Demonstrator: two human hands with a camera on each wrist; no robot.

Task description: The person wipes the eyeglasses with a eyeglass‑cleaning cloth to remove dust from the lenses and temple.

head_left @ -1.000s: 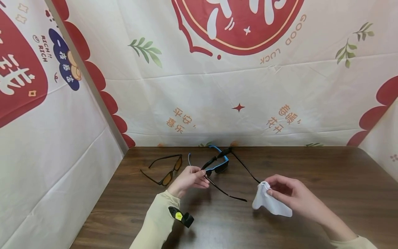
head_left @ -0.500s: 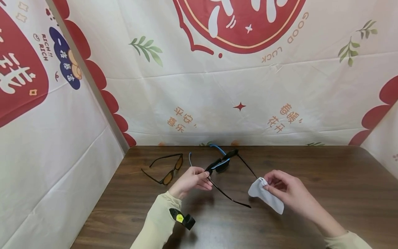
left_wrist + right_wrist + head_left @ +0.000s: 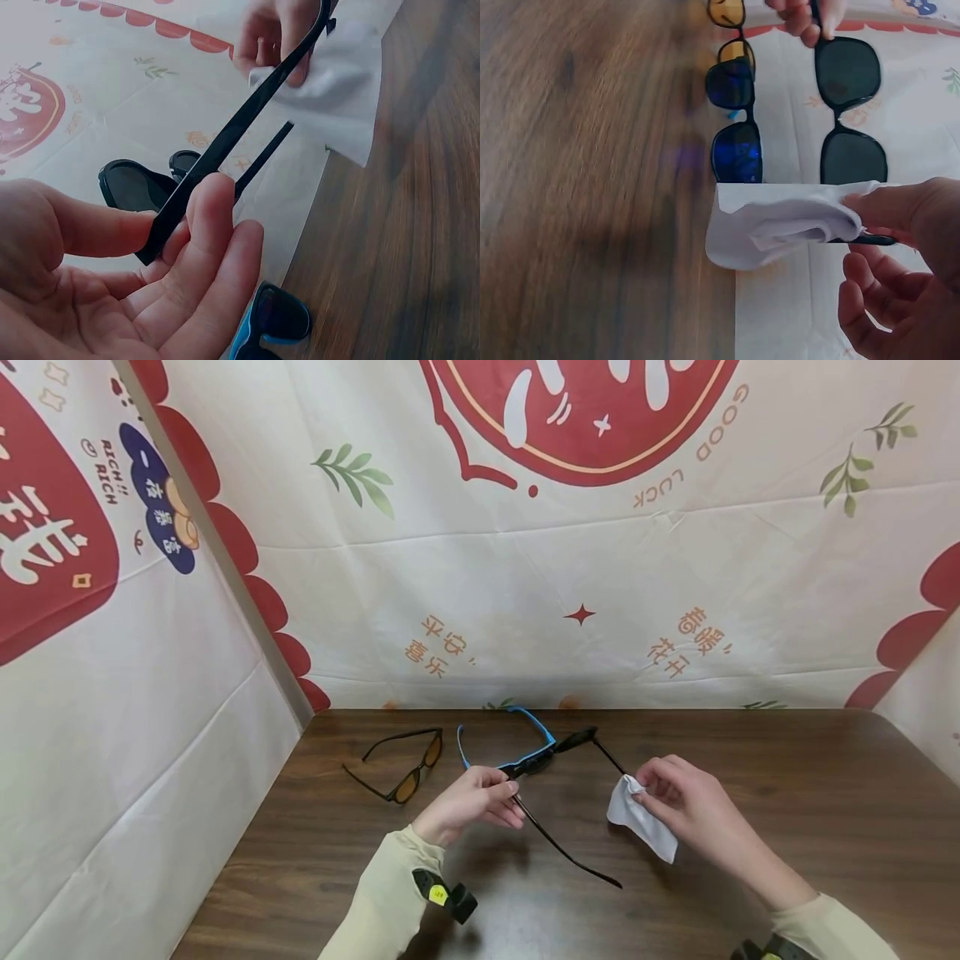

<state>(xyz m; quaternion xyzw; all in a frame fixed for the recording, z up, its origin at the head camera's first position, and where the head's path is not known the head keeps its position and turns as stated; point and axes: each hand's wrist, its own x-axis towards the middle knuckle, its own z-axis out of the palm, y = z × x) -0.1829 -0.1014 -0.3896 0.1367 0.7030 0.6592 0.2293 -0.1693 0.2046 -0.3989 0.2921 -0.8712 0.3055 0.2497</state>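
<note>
Black sunglasses (image 3: 847, 71) are held up over the table, with both temples unfolded. My left hand (image 3: 472, 802) pinches them near one hinge, between thumb and fingers, and that temple (image 3: 240, 124) extends toward the right. A white cloth (image 3: 641, 818) is pinched in my right hand (image 3: 693, 810), folded around the other temple, whose end is hidden by cloth and fingers. Behind the held pair lie blue-and-black sunglasses (image 3: 735, 154), partly covered from the head view. Farther left, dark-framed glasses with amber lenses (image 3: 407, 787) rest with their temples spread.
The brown wooden table (image 3: 300, 877) ends at a white printed cloth backdrop (image 3: 480, 585) behind the glasses. Another printed sheet (image 3: 187, 710) hangs along the left side. A black strap device (image 3: 446, 893) sits on the left sleeve.
The black sunglasses and my left hand have shifted slightly right. My right hand and the white cloth have moved up the temple, closer to its hinge. Both pairs on the table stay put.
</note>
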